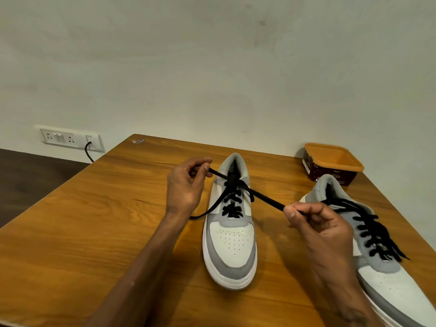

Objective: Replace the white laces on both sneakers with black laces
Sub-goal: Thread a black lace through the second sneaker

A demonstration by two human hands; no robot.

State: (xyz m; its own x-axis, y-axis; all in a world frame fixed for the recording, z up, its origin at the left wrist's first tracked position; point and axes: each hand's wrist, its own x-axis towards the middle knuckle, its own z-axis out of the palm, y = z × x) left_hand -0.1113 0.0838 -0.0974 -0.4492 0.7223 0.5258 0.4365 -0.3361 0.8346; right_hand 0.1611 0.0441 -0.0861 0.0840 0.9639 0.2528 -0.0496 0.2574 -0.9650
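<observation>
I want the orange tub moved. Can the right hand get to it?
Probably yes, but not right away: the right hand is pinching the black lace. The table toward the orange tub looks bare.

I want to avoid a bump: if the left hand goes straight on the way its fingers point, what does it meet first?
The left hand, pinching the black lace, points right, so probably the grey padded collar of the middle grey-and-white sneaker; depth is unclear.

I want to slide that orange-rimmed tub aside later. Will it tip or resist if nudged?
The tub looks low and wide, so it probably slides rather than tips. It seems to be thin plastic and open-topped, so likely light. The smooth wooden table should offer little grip.
</observation>
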